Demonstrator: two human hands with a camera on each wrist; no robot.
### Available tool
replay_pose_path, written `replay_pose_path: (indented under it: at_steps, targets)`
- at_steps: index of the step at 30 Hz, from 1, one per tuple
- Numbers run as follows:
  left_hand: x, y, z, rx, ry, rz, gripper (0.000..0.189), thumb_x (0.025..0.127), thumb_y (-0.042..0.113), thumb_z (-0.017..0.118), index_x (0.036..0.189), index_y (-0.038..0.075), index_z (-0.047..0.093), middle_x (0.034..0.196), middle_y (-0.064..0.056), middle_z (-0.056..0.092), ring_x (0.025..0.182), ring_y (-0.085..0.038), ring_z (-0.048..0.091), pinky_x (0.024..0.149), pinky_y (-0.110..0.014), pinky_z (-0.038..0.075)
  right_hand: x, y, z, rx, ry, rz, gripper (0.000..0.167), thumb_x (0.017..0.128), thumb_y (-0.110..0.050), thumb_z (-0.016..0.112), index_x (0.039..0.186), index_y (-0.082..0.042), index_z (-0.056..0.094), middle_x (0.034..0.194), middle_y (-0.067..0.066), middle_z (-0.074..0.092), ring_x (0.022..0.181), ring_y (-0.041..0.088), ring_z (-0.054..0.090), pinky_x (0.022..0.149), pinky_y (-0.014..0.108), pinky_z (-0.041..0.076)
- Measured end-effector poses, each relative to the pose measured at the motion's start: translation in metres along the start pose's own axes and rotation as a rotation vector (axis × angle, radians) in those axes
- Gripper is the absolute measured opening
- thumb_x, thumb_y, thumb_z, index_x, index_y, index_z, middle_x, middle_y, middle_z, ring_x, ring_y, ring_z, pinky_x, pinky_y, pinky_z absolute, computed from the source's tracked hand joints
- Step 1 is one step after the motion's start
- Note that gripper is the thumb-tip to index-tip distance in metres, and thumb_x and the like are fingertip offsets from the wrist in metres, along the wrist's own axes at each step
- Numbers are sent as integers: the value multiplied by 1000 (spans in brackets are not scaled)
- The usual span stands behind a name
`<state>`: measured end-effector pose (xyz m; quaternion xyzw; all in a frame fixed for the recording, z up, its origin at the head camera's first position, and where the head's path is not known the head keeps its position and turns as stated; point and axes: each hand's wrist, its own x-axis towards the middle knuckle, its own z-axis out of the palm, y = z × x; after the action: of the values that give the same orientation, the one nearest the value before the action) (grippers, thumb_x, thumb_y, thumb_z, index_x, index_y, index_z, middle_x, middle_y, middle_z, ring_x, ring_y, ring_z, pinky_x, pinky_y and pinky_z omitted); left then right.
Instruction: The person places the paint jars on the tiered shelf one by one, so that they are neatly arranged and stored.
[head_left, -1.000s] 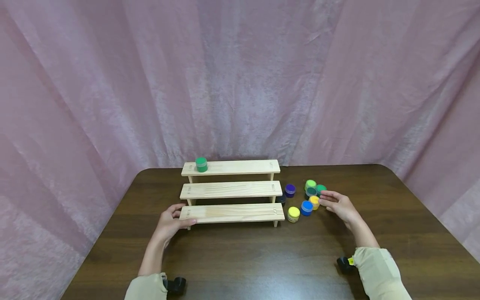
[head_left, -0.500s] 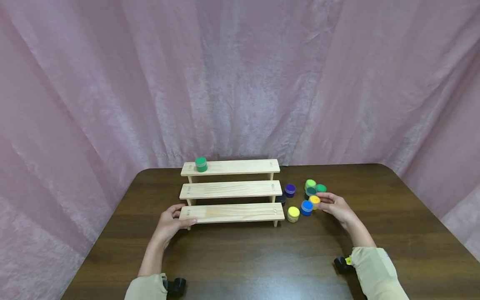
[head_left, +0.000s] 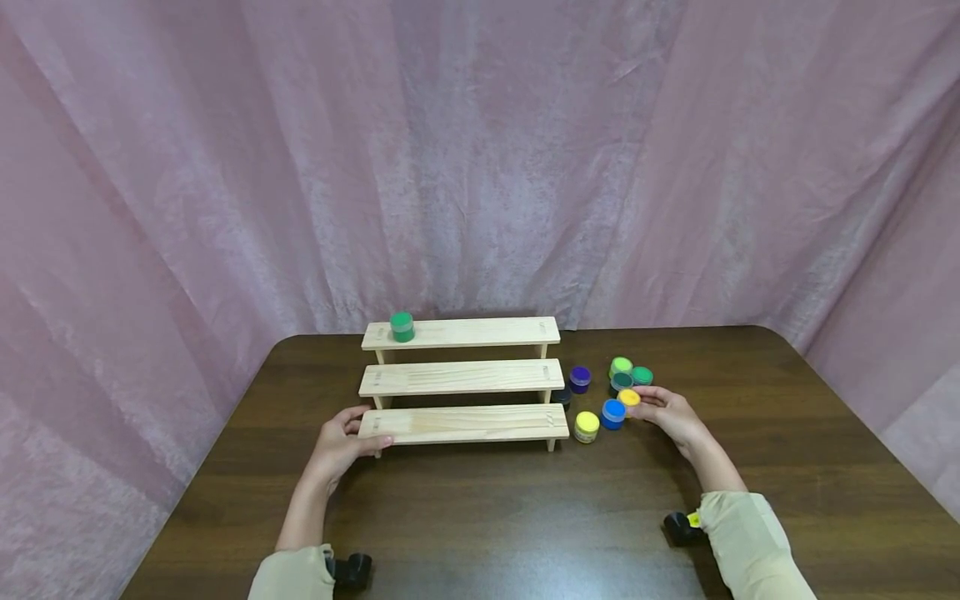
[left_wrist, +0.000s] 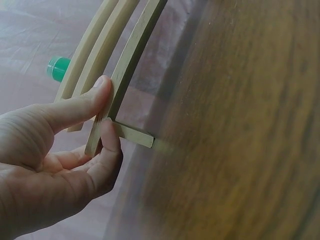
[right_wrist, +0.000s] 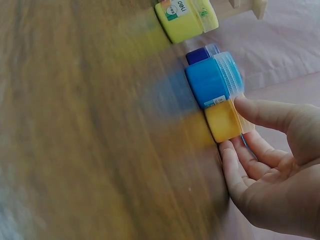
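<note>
A three-step wooden rack [head_left: 461,378] stands on the table, with a green paint jar [head_left: 402,327] at the left of its top step. My left hand [head_left: 337,448] grips the left end of the lowest step; the left wrist view shows the thumb over the board [left_wrist: 127,70] and fingers curled below. To the right of the rack, my right hand [head_left: 672,417] holds an orange-yellow paint jar [right_wrist: 222,122] between thumb and fingers, low at the table. A blue paint jar [head_left: 612,415] stands right beside that jar.
Near the rack's right end are a yellow jar [head_left: 587,427], a purple jar [head_left: 580,380] and a dark jar [head_left: 562,397], partly hidden. Light green [head_left: 620,367], dark teal [head_left: 621,383] and green jars [head_left: 642,376] cluster behind my right hand. A pink curtain [head_left: 480,167] hangs behind the table.
My right hand has moved slightly left and its fingers have come round the orange-yellow jar. The left hand keeps its grip on the rack, which stays in place.
</note>
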<state>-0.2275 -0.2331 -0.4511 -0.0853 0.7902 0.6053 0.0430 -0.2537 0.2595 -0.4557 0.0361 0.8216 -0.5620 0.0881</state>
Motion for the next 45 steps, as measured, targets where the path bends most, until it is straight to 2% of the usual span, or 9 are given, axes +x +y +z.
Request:
replay_pose_path:
  at_steps: [11, 19, 25, 31, 39, 45]
  targets:
    - [2, 1, -1, 13, -5, -6, 77, 78, 3, 79, 142, -10, 37, 106, -19, 59, 71, -11, 59, 63, -22, 54, -3, -1, 3, -49, 14, -6, 60, 93, -21, 65, 139, 9, 41, 120, 7, 63, 89, -8, 52, 81, 15, 47]
    - [2, 1, -2, 19, -12, -12, 78, 79, 4, 79, 143, -9, 36, 109, -22, 59, 70, -11, 60, 63, -23, 54, -2, 2, 4, -13, 36, -1, 62, 95, -25, 63, 141, 8, 40, 131, 16, 56, 88, -11, 53, 82, 13, 49]
    - [2, 2, -2, 19, -11, -6, 78, 79, 4, 79, 143, -9, 37, 109, -22, 59, 71, -11, 60, 65, -23, 54, -3, -3, 2, 29, 64, -2, 64, 95, -27, 63, 142, 8, 38, 128, 12, 56, 86, -12, 55, 82, 14, 51]
    - [1, 0, -3, 19, -13, -18, 77, 79, 5, 79, 143, -9, 37, 108, -22, 60, 70, -11, 60, 65, -23, 54, -4, -7, -1, 16, 72, 1, 65, 96, -29, 61, 142, 9, 36, 123, 7, 56, 85, -11, 54, 81, 14, 52]
    - [2, -2, -2, 13, -18, -11, 79, 79, 5, 79, 144, -9, 36, 106, -20, 61, 71, -11, 60, 65, -23, 54, -5, -15, -2, 61, 141, -16, 63, 95, -30, 62, 141, 7, 39, 109, -8, 57, 84, -13, 55, 83, 15, 53]
    - [2, -2, -2, 19, -20, -15, 79, 79, 6, 79, 144, -8, 35, 106, -19, 61, 70, -11, 60, 65, -24, 54, -7, -27, -2, 49, 172, -54, 63, 96, -35, 60, 141, 4, 39, 113, -10, 55, 87, -14, 53, 87, 15, 52]
